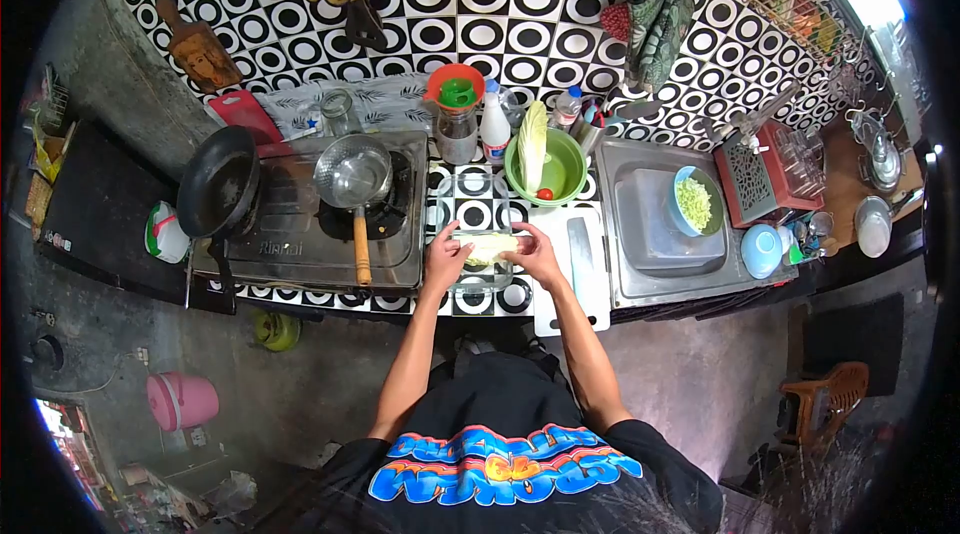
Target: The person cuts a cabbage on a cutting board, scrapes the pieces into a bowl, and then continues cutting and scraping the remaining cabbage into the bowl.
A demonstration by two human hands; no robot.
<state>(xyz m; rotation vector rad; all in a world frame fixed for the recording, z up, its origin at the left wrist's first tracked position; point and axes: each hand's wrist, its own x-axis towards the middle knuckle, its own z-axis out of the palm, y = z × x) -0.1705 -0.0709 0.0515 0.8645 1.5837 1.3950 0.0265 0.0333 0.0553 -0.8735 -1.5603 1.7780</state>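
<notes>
Both my hands meet over the counter between the stove and the white cutting board (590, 284). Fingers of my left hand (447, 256) close on the left end of a pale yellow-green piece of cabbage (490, 250). On its right end the fingers of my right hand (533, 252) are closed too. Beneath the cabbage is a clear rectangular container (482, 284), see-through against the tiles. A knife (578, 244) lies on the cutting board. Behind it, a green basin (568, 174) holds a napa cabbage (533, 149) and a red tomato (544, 194).
On the left, a saucepan (352, 174) sits on the gas stove (285, 254) beside a black frying pan (220, 184). Bottles (495, 124) stand along the wall. Right is a metal sink (630, 274) with a bowl of chopped cabbage (693, 204) and a grey tub (650, 224).
</notes>
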